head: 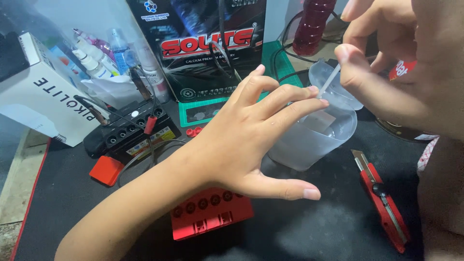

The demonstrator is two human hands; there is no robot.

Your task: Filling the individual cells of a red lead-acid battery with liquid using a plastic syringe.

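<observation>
Left hand [237, 145], grip wide, fingertips on the plastic cup [314, 137]; right hand [386, 67] pinches a thin white stick [330, 79] over it.

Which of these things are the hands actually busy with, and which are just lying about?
In use: left hand, fingertips at the translucent plastic cup; right hand pinching a thin clear stick into it.

Lying about: red utility knife, red cap strip, small black battery, white box, dropper bottles.
</observation>
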